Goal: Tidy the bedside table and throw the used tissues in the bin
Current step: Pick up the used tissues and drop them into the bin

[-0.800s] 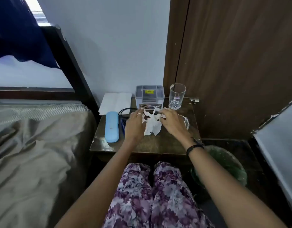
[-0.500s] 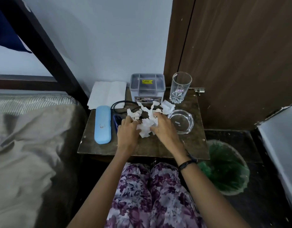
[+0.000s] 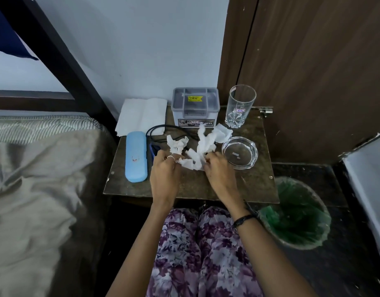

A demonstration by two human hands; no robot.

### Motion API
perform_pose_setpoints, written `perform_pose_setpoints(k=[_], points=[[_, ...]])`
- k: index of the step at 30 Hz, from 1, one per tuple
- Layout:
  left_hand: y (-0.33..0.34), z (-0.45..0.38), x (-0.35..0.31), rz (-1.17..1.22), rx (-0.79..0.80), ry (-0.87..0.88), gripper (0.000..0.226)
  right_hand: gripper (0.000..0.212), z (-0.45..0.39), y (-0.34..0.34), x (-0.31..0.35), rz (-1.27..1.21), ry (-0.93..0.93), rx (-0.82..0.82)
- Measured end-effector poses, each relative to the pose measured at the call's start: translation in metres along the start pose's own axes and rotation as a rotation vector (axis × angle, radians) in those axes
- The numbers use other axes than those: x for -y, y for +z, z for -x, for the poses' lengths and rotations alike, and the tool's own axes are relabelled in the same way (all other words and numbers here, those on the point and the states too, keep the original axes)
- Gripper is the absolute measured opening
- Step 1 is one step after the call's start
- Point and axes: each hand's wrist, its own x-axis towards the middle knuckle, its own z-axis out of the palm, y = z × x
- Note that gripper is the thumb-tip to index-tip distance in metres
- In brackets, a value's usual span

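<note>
A: What's around, near to far?
B: Green-lined bin point(image 3: 296, 213) at four o'clock; blue case point(image 3: 136, 156), ashtray point(image 3: 240, 152), then box point(image 3: 195, 107), glass point(image 3: 240, 106) at twelve.
A: Hands?
B: Left hand point(image 3: 164, 171) and right hand point(image 3: 220, 171) both pinch crumpled tissues point(image 3: 197, 146) mid-table point(image 3: 191, 187)

tissues point(image 3: 201, 144): I see white
case point(image 3: 136, 156): light blue
bin point(image 3: 296, 213): green liner
trousers point(image 3: 202, 249): purple floral print
box point(image 3: 195, 107): grey, with a yellow sticker
table point(image 3: 217, 185): mottled brown
</note>
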Motion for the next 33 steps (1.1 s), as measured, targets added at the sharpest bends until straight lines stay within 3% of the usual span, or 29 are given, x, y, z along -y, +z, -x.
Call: perform_pose_setpoints(k=[3,12,16,20,22,24,27,33], points=[[-0.004,0.006,0.001,0.028,0.01,-0.032,0.014,0.013,0.005,-0.003,0.0,-0.096,0.022,-0.069],[-0.02,0.019,-0.007,0.236,-0.057,-0.165,0.023,0.007,0.019,-0.032,0.001,-0.553,0.13,-0.167],[-0.02,0.014,-0.019,0.227,-0.022,-0.132,0.014,0.003,0.017,-0.042,0.001,-0.645,0.125,-0.096],[-0.013,0.011,-0.036,0.289,0.02,-0.079,0.016,0.021,0.02,-0.045,0.002,-0.762,0.128,0.085],[-0.008,0.011,-0.047,0.346,0.053,-0.081,0.012,0.013,0.024,-0.046,0.001,-0.779,0.108,0.086],[-0.002,0.015,-0.064,0.434,0.114,-0.1,0.005,0.015,0.03,-0.051,-0.005,-0.83,0.143,0.016],[0.017,0.025,-0.099,0.508,0.202,-0.06,0.014,0.023,0.04,-0.065,-0.034,-0.863,0.231,-0.14],[0.092,0.062,-0.179,0.501,0.414,0.067,0.012,0.016,0.085,-0.091,-0.134,-0.932,0.487,-0.441]])
